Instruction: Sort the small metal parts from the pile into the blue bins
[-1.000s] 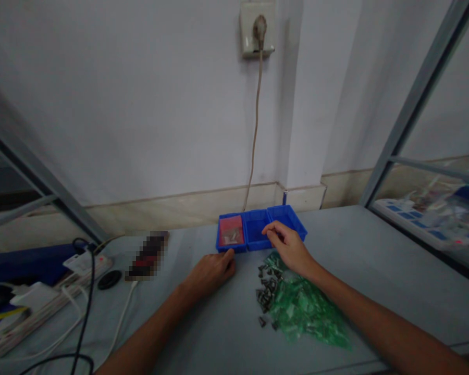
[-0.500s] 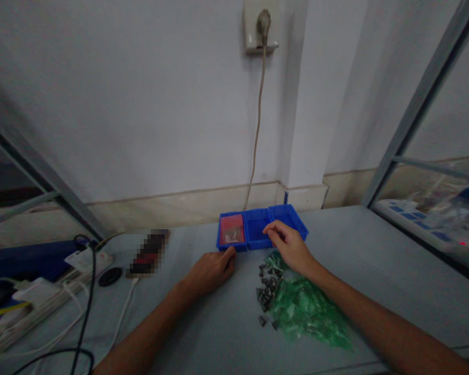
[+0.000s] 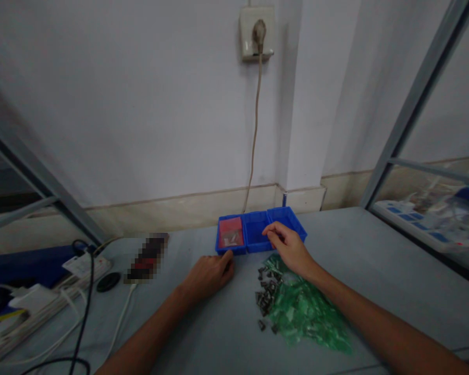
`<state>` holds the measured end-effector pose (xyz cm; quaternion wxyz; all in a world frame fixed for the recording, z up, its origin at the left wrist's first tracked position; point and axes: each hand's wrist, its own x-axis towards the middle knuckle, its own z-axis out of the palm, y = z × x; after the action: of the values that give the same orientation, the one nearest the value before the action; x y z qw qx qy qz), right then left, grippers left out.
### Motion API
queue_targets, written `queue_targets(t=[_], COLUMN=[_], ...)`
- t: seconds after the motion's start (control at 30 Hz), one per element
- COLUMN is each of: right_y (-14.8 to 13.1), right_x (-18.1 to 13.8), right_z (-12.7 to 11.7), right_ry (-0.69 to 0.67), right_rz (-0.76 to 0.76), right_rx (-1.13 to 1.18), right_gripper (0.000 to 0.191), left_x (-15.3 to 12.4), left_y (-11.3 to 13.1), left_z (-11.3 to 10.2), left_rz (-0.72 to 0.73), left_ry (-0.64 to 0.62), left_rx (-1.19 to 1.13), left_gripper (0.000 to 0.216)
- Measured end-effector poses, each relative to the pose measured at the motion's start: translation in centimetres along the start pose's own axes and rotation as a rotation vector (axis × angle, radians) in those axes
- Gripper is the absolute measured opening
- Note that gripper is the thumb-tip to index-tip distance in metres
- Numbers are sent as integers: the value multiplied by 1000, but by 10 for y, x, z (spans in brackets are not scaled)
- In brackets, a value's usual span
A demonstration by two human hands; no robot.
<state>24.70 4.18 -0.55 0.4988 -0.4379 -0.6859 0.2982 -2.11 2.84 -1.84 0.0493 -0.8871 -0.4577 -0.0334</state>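
Observation:
Three joined blue bins (image 3: 257, 250) stand near the wall; the left one contains a red sheet (image 3: 230, 227) with small pale pieces in a clear bag on it. My left hand (image 3: 210, 273) rests curled on the table, thumb at the left bin's front edge; its palm side is hidden. Over the front of the middle and right bins, my right hand (image 3: 287, 246) is closed in a pinch. Whatever lies between its fingertips is too small to make out. Below it are a crumpled green plastic bag (image 3: 310, 315) and a pile of small dark metal parts (image 3: 266, 298).
On the left lie a pixelated phone-like object (image 3: 146, 259) with a white cable, a round black disc (image 3: 108, 282), and a power strip (image 3: 42, 307) with plugs and cords. Grey metal frame bars (image 3: 408, 104) rise on both sides. A cord (image 3: 255, 130) hangs from the wall socket (image 3: 257, 34).
The view has tilted up slightly, so most things appear a little lower. Both hands keep nearly the same pose and place by the bins.

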Motion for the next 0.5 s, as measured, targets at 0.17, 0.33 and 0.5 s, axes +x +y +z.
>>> queue_targets(t=[0.17,0.33,0.5], right_y=[-2,-3,0], right_x=[1,0,0], right_z=[-1,-1,0], right_ry=[6,12,-1], right_rz=[1,-4,6], right_rx=[7,23,13], right_gripper=[21,21,21], left_x=[0,0,0], left_y=[2,2,0], left_z=[-2,-1,1], left_rz=[-5,0,-3], left_ry=[-13,-20,-17], left_rx=[-28,-38,-63], left_gripper=[17,16,14])
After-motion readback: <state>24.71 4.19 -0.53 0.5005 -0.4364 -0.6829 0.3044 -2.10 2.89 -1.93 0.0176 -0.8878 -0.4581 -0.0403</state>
